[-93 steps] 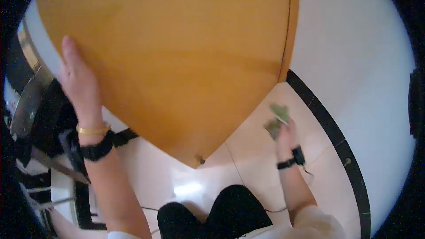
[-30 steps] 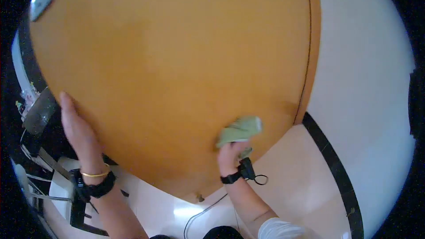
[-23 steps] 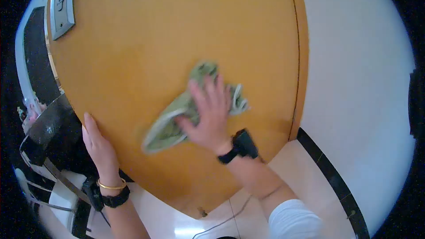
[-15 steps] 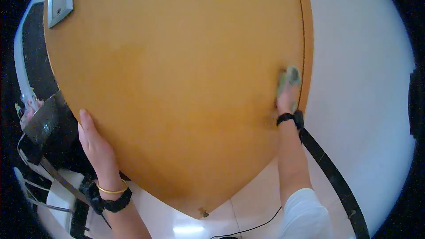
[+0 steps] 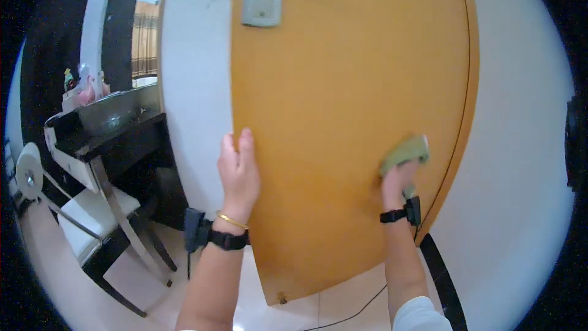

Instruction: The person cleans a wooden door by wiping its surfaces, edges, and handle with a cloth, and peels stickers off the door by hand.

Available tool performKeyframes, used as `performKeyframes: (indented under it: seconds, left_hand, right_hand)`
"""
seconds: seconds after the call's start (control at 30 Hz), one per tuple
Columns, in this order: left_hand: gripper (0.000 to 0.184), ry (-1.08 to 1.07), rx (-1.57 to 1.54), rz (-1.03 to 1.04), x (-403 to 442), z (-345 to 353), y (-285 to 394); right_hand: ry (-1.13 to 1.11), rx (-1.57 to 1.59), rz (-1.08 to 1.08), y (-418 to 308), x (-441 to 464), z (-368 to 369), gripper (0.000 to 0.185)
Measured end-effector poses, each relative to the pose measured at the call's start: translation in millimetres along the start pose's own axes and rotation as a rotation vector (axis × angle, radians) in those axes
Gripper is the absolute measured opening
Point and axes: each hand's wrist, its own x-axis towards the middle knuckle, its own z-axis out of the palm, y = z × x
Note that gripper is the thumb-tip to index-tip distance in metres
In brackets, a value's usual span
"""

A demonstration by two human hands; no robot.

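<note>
A yellow-brown wooden door (image 5: pixel 343 86) fills the middle of the head view, standing ajar. My left hand (image 5: pixel 239 171) grips its free edge, with fingers to either side of that edge. Lower on that wrist are a gold bangle and a black strap. Near the hinge side, my right hand (image 5: pixel 398 181) holds a green cloth (image 5: pixel 404 153) flat against the door's face; its fingers are partly blurred and covered by the cloth. Above the left hand is a silver lock plate (image 5: pixel 262 0), fixed to the door.
A black dressing table (image 5: pixel 116 129) with a pink ornament (image 5: pixel 87 91) stands at the left, beside a white-seated chair (image 5: pixel 98 220). A thin black cable (image 5: pixel 355 315) crosses the tiled floor. White wall (image 5: pixel 520 147) borders the door frame on the right.
The door's free edge and my left hand now appear farther right as the view turns left. My right hand and the cloth sit lower on the door, a little farther from the hinge edge.
</note>
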Motion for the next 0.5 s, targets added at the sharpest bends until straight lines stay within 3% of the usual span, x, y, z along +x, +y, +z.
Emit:
performKeyframes:
  seconds: [0.07, 0.13, 0.2, 0.27, 0.3, 0.37, 0.43, 0.5]
  left_hand:
    - [0.044, -0.012, -0.081, -0.079, 0.2, -6.5, -4.9]
    - [0.039, 0.005, -0.161, -0.090, 1.3, -4.8, -11.4]
    - [0.034, 0.048, -0.154, 0.049, -2.8, -3.0, -13.0]
    - [0.033, 0.110, -0.053, 0.330, -10.1, -0.7, -12.1]
    - [0.034, 0.041, -0.071, 0.261, -12.2, -2.3, -21.8]
    - [0.034, 0.036, -0.050, 0.129, -16.4, 5.9, -22.3]
    - [0.036, -0.049, -0.064, -0.058, -11.5, -10.4, 16.1]
    - [0.038, -0.002, -0.070, -0.016, -15.0, -12.9, 18.2]
  right_hand:
    - [-0.001, -0.140, -0.384, -151.9, -23.3, 22.5, 0.070]
    - [-0.155, -0.240, -0.656, -237.7, -54.0, 36.3, 0.075]
    - [-0.341, -0.173, -0.884, -300.2, -80.5, 34.7, 0.077]
    - [-0.503, 0.050, -1.016, -335.4, -75.4, 45.8, 0.076]
    - [-0.584, 0.159, -1.075, -353.7, -69.0, 52.9, 0.076]
    - [-0.541, 0.217, -1.133, -383.0, -42.1, 66.7, 0.073]
    - [-0.480, 0.221, -1.150, -399.0, -34.9, 68.7, 0.071]
    - [-0.418, 0.183, -1.134, -409.6, -37.5, 65.6, 0.070]
